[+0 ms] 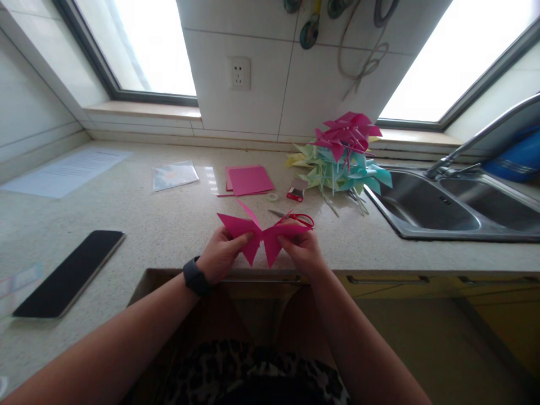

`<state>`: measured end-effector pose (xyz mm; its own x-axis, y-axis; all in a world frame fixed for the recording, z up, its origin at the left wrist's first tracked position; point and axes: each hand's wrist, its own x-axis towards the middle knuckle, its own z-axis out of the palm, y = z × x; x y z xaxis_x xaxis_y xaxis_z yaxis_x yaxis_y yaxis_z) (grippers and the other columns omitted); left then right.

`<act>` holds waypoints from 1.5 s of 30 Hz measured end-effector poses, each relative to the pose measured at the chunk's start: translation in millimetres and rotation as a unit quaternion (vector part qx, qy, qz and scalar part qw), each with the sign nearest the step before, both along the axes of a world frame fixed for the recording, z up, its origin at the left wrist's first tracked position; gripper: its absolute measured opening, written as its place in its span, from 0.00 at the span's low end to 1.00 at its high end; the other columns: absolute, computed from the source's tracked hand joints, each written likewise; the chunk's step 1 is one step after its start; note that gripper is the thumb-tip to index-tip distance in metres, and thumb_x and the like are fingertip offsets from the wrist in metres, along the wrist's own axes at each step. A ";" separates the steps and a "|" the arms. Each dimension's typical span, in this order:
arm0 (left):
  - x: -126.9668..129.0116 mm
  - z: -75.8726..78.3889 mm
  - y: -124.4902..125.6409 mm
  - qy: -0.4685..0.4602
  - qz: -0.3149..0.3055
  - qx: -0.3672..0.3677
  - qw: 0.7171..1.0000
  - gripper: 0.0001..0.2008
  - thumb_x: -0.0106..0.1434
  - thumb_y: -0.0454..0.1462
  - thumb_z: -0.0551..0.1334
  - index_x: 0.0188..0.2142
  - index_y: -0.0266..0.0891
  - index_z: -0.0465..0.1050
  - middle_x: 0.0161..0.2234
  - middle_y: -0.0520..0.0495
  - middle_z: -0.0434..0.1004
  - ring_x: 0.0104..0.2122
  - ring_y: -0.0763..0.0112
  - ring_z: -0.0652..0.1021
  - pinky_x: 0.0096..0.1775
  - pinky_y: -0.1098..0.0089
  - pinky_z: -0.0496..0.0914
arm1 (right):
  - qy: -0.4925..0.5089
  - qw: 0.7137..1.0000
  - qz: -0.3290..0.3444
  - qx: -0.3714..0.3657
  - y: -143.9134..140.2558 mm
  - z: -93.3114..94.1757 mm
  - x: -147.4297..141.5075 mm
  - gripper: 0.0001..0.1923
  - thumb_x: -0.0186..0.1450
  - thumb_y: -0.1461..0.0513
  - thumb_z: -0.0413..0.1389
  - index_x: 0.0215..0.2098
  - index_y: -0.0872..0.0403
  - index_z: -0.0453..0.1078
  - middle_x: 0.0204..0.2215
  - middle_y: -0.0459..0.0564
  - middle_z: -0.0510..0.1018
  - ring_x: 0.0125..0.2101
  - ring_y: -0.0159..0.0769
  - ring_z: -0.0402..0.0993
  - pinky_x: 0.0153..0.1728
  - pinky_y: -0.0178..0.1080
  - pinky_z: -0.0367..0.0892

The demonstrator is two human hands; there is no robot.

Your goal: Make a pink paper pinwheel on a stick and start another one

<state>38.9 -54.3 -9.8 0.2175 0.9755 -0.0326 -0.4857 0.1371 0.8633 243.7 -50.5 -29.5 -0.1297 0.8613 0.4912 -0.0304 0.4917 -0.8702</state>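
Observation:
Between my hands is a pink sheet of paper [271, 243], cut so that several pointed flaps spread out from its middle. My left hand [219, 253], with a dark watch on the wrist, pinches its left side, thumb on top. On the right side, my right hand [304, 252] pinches it the same way. The paper is held up over the counter's front edge. Just behind it lies a pair of scissors [304, 219] with red handles, partly hidden by the paper. A stack of pink paper squares [253, 180] rests farther back.
Pink, yellow, green and blue paper pinwheels [348, 149] are heaped beside the steel sink [426, 202]. A tape roll [272, 197] and a small red box [295, 194] lie near the scissors. On the left are a black tablet-like slab [71, 273], a clear packet [174, 175] and a printed sheet [63, 171].

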 end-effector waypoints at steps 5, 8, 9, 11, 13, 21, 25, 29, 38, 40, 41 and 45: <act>-0.3 -1.1 0.1 0.000 0.003 0.008 1.000 0.08 0.54 0.34 0.73 0.35 0.35 0.81 0.34 0.46 0.84 0.31 0.70 0.81 0.38 0.70 0.75 | -0.007 1.000 -0.001 0.003 0.1 -0.5 1.6 0.06 0.65 0.59 0.62 0.40 0.50 0.76 0.35 0.49 0.78 0.37 0.37 0.75 0.37 0.40 0.72; -1.7 -1.5 0.4 0.006 -0.003 0.022 1.000 0.08 0.54 0.34 0.72 0.35 0.35 0.81 0.32 0.46 0.83 0.30 0.70 0.80 0.36 0.69 0.74 | -0.011 1.000 0.006 0.003 -1.6 2.2 1.1 0.05 0.64 0.58 0.63 0.38 0.50 0.76 0.36 0.49 0.79 0.37 0.37 0.76 0.38 0.40 0.73; -2.2 -1.6 0.6 0.008 -0.005 0.028 1.000 0.08 0.54 0.34 0.72 0.35 0.35 0.82 0.32 0.46 0.83 0.30 0.70 0.79 0.36 0.69 0.74 | -0.014 1.000 0.010 0.002 -2.6 4.2 0.7 0.05 0.64 0.58 0.63 0.37 0.50 0.76 0.36 0.49 0.79 0.37 0.37 0.76 0.38 0.40 0.73; -3.2 -2.1 1.2 0.011 -0.010 0.042 0.999 0.08 0.53 0.32 0.72 0.35 0.35 0.82 0.32 0.46 0.82 0.31 0.69 0.79 0.36 0.69 0.73 | -0.022 1.000 0.016 0.003 -4.7 9.0 -0.1 0.04 0.64 0.58 0.64 0.37 0.49 0.77 0.35 0.48 0.80 0.36 0.37 0.77 0.38 0.40 0.74; -3.9 -3.2 1.9 0.013 -0.012 0.054 0.998 0.08 0.51 0.31 0.71 0.34 0.36 0.81 0.32 0.47 0.82 0.32 0.70 0.79 0.37 0.70 0.73 | -0.030 0.999 0.015 0.008 -6.1 13.2 -0.4 0.04 0.63 0.59 0.65 0.36 0.49 0.78 0.35 0.49 0.81 0.37 0.39 0.78 0.40 0.41 0.73; -5.3 -12.9 6.1 0.021 0.002 0.082 0.996 0.07 0.52 0.32 0.72 0.33 0.38 0.81 0.33 0.48 0.82 0.34 0.68 0.78 0.42 0.68 0.72 | -0.023 1.000 0.002 0.012 -3.7 1.0 2.6 0.04 0.63 0.59 0.65 0.37 0.49 0.79 0.35 0.48 0.83 0.36 0.39 0.79 0.40 0.42 0.73; -5.7 -15.4 7.0 0.031 0.014 0.081 0.996 0.08 0.52 0.33 0.73 0.33 0.38 0.81 0.33 0.48 0.82 0.36 0.68 0.79 0.44 0.68 0.72 | -0.023 1.000 -0.006 0.011 -4.4 0.7 3.0 0.04 0.62 0.59 0.66 0.36 0.49 0.79 0.34 0.48 0.83 0.35 0.39 0.79 0.39 0.42 0.73; -5.0 -12.2 5.4 0.043 0.015 0.070 0.996 0.09 0.53 0.34 0.74 0.35 0.37 0.81 0.34 0.47 0.83 0.34 0.68 0.79 0.41 0.68 0.73 | -0.036 0.999 -0.012 0.013 -4.8 6.2 1.8 0.03 0.62 0.60 0.65 0.34 0.50 0.78 0.32 0.48 0.82 0.33 0.38 0.78 0.37 0.40 0.73; -2.7 -4.7 2.0 0.054 0.025 0.013 0.998 0.08 0.55 0.36 0.74 0.34 0.35 0.80 0.31 0.49 0.83 0.28 0.75 0.78 0.33 0.74 0.72 | -0.056 0.976 -0.200 0.069 3.0 -4.0 -5.6 0.29 0.64 0.59 0.62 0.60 0.43 0.57 0.49 0.52 0.71 0.40 0.38 0.74 0.39 0.44 0.74; -1.8 -0.4 1.0 0.051 0.021 0.008 0.998 0.10 0.55 0.35 0.74 0.36 0.35 0.79 0.32 0.49 0.83 0.28 0.75 0.78 0.34 0.75 0.73 | -0.091 0.962 -0.238 0.100 -2.4 0.4 -5.5 0.32 0.63 0.61 0.63 0.61 0.43 0.58 0.53 0.54 0.67 0.47 0.43 0.71 0.46 0.49 0.71; -1.4 2.4 0.4 0.050 0.015 0.006 0.999 0.12 0.55 0.35 0.74 0.38 0.36 0.78 0.34 0.49 0.83 0.29 0.75 0.79 0.35 0.74 0.73 | -0.116 0.956 -0.243 0.115 -6.3 4.1 -5.5 0.29 0.62 0.61 0.64 0.60 0.43 0.62 0.54 0.54 0.67 0.50 0.45 0.69 0.50 0.52 0.69; -2.0 16.1 -2.1 0.050 -0.021 0.002 0.999 0.22 0.57 0.36 0.73 0.50 0.37 0.73 0.40 0.45 0.83 0.35 0.69 0.82 0.41 0.70 0.75 | -0.211 0.939 -0.216 0.163 -22.1 22.7 -6.5 0.22 0.64 0.63 0.64 0.54 0.39 0.72 0.51 0.49 0.74 0.52 0.47 0.67 0.57 0.54 0.61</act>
<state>36.9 -56.4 6.3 0.2547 0.9656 -0.0529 -0.3908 0.1529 0.9077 237.2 -72.7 -6.7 -0.0449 0.6911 0.7213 0.5479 0.6208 -0.5607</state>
